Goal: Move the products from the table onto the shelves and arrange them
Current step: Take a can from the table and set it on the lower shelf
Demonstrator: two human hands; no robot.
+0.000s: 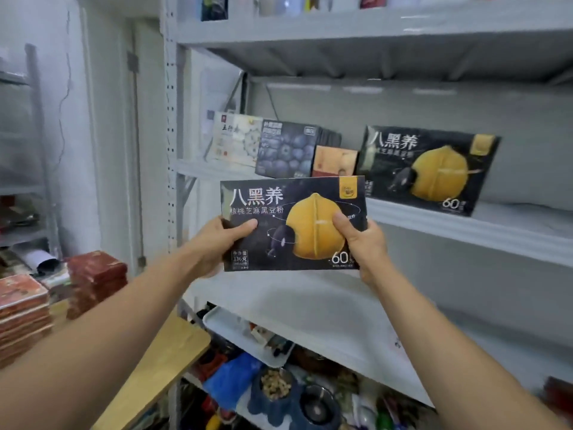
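Note:
A black box with a yellow walnut picture (297, 209) is held up in front of the middle shelf (465, 225). My left hand (217, 240) grips its left edge, thumb on the front. My right hand (362, 243) grips its right side, thumb over the walnut. A matching black box (431, 169) stands on the shelf to the right. Left of it stand a small orange box (333, 161), a blueberry box (286, 150) and a white box (235, 138).
The wooden table (161, 364) at lower left carries stacks of red boxes (93, 277). The lower shelf holds a white tray (235, 330), a blue bag (232, 377) and bowls. An upper shelf (372, 29) carries more products. A second rack (34, 150) stands far left.

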